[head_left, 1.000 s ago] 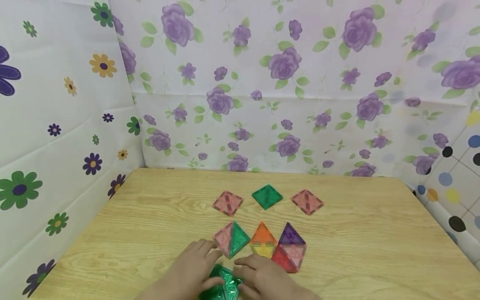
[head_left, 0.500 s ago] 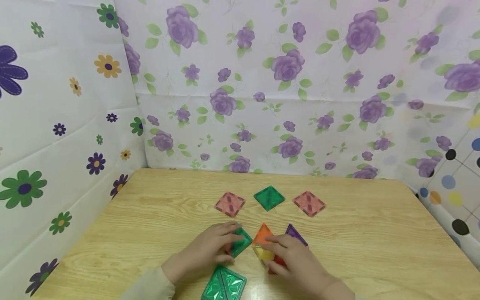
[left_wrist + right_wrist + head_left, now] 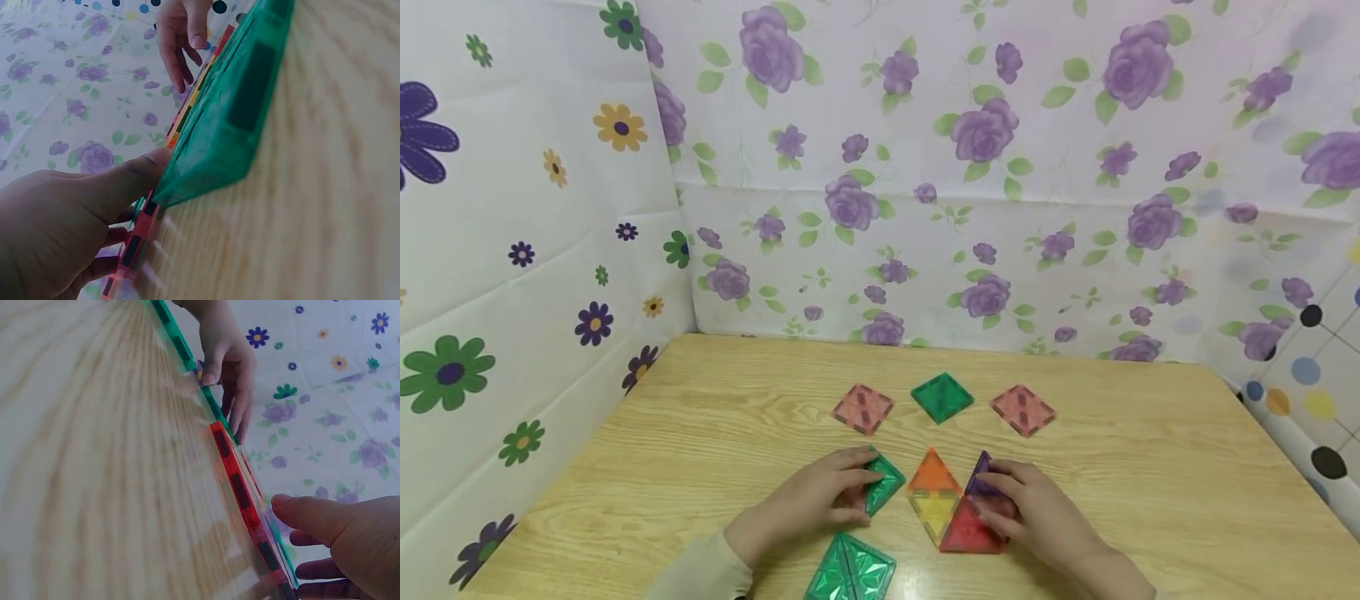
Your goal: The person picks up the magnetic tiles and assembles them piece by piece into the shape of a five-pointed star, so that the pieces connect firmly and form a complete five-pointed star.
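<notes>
My left hand grips a diamond of two triangular magnetic tiles, thumb at its near tip and fingers at the far one. The green triangle shows; the pink one is mostly covered. My right hand rests loosely over the right end of a tile cluster, its thumb near the red triangle. Under those fingers lie a purple triangle and a mostly hidden pink one. Orange and yellow triangles lie between the hands.
Two green triangles form a larger diamond at the near edge. Farther back lie a pink diamond, a green diamond and another pink diamond. Flowered cloth hangs behind the wooden table.
Both hands have left the near green diamond. My left hand has moved onto the pink and green diamond and stayed there; my right hand has slid right, uncovering the orange, yellow and red triangles.
</notes>
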`<act>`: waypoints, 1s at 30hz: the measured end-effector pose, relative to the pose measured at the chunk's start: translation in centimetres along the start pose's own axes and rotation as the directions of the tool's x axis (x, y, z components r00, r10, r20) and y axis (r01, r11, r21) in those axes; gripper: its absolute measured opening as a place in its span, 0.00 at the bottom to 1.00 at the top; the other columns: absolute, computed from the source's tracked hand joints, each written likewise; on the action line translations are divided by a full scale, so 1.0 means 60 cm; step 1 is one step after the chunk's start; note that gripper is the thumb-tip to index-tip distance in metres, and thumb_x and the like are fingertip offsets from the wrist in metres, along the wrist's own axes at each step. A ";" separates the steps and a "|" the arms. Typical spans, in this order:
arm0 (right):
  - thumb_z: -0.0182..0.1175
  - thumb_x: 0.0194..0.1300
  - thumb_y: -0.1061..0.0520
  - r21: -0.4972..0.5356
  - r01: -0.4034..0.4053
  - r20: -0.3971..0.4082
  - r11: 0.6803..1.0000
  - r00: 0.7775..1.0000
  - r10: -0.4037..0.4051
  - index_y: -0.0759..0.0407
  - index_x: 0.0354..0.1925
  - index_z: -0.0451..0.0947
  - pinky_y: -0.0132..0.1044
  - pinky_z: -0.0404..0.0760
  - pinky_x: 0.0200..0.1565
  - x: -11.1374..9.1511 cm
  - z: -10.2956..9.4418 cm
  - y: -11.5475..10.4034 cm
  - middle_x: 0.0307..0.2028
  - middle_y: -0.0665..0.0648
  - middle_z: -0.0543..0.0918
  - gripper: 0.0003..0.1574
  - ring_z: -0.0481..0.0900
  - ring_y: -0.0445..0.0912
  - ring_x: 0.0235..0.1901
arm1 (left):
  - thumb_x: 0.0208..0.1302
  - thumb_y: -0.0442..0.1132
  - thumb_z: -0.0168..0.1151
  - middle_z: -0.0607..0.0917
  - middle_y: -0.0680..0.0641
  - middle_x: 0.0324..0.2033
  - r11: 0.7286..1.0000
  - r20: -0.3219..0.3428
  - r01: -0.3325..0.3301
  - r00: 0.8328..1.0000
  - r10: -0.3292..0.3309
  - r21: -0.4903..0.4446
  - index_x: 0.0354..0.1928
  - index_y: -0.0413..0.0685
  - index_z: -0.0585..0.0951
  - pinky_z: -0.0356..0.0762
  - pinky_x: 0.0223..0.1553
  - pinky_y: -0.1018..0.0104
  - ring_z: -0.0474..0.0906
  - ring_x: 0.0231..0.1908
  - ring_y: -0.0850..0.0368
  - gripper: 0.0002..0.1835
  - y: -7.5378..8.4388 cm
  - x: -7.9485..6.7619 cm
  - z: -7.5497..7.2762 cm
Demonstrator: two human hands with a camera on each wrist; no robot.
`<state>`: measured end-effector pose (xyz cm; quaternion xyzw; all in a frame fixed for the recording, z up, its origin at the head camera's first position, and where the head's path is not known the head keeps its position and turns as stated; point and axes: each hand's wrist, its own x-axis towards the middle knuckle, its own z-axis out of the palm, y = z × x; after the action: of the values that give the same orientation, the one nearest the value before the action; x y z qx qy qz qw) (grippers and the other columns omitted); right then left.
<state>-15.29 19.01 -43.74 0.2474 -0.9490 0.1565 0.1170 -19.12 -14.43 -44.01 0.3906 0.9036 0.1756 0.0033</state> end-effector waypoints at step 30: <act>0.65 0.59 0.42 0.013 -0.074 0.049 0.997 0.996 0.073 0.53 0.56 0.79 0.49 0.78 0.56 0.000 -0.006 0.008 0.56 0.56 0.79 0.29 0.77 0.54 0.56 | 0.50 0.62 0.69 0.79 0.45 0.52 0.974 -0.179 0.158 0.976 -0.128 0.164 0.52 0.52 0.81 0.74 0.57 0.50 0.73 0.55 0.50 0.31 0.016 0.003 -0.009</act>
<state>-15.51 19.54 -43.53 0.2170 -0.9588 0.1618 0.0861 -18.65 -13.90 -43.17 0.3071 0.9386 0.1259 -0.0946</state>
